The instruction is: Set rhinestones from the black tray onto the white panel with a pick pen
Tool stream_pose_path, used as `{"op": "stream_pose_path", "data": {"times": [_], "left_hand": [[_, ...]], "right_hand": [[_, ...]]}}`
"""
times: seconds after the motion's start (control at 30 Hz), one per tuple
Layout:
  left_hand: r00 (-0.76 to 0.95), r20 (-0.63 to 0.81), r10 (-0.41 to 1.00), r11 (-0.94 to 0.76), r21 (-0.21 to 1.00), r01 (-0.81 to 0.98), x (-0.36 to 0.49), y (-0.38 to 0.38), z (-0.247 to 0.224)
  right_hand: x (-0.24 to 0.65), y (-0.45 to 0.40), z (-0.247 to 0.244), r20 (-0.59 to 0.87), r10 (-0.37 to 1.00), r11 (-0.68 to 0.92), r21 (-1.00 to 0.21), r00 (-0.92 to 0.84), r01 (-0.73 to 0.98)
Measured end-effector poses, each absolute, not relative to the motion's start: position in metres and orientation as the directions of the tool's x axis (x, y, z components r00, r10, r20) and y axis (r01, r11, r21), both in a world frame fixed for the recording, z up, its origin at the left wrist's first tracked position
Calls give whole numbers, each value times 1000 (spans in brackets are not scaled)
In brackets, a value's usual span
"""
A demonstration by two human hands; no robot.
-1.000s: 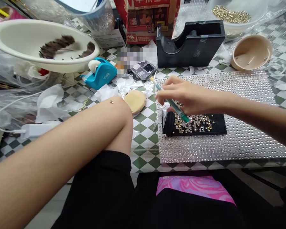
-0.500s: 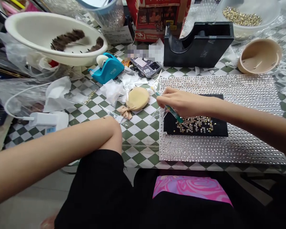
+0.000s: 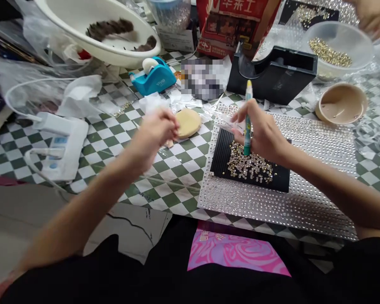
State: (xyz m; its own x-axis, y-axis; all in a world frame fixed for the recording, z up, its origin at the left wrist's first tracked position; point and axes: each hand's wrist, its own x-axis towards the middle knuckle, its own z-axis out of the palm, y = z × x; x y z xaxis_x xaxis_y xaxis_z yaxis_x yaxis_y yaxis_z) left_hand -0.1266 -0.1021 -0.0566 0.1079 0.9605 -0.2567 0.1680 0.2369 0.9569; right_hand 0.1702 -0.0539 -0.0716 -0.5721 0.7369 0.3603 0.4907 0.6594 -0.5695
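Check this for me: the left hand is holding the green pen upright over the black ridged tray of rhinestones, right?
Not quite: the head view shows the right hand, not the left, holding the green pen upright over the black ridged tray of rhinestones.
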Motion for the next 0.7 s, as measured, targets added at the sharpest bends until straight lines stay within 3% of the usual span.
{"op": "stream_pose_path", "data": {"times": [0.1, 0.17, 0.37, 0.53, 0.7], "left_hand": [[173, -307, 936, 285, 948, 139, -101, -125, -79], [203, -261, 944, 246, 965, 94, -78, -137, -86], [271, -184, 945, 195, 981, -17, -39, -151, -77], [248, -192, 950, 207, 978, -37, -40, -159, -78], [212, -211, 954, 224, 974, -37, -42, -165, -76]], "right_hand": [[171, -69, -66, 437, 735, 675, -545, -519, 497], [168, -80, -62, 450, 731, 679, -545, -512, 492], [161, -115, -57, 516, 651, 756, -508, -556, 413], [171, -135, -53, 543, 677, 736, -509, -497, 447], [171, -150, -51, 582, 606, 790, -362, -543, 494]]}}
